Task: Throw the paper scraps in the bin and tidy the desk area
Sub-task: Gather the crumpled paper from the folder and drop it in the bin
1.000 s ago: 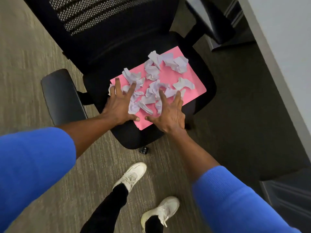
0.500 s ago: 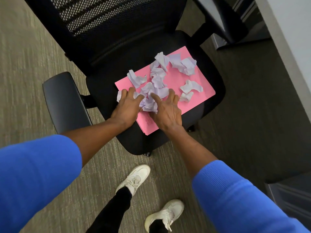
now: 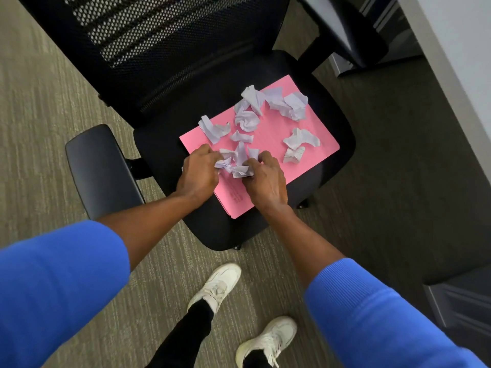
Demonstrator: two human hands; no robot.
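Observation:
A pink folder [image 3: 273,134] lies on the seat of a black office chair [image 3: 337,144]. Several crumpled white paper scraps are strewn over the folder. My left hand [image 3: 198,173] and my right hand [image 3: 265,179] are curled toward each other at the folder's near end, pinching a bunch of paper scraps [image 3: 237,160] between them. More loose scraps [image 3: 281,102] lie at the folder's far end, and two [image 3: 299,144] lie to the right. No bin is in view.
The chair's mesh back [image 3: 148,41] stands behind the seat, with one armrest [image 3: 102,168] at the left and another [image 3: 345,25] at the upper right. A pale desk edge [image 3: 457,62] runs down the right side. My white shoes [image 3: 218,285] stand on the carpet.
My hands went from flat and spread over the scraps to curled together, gathering the nearest scraps into a bunch between them. The far scraps stayed put.

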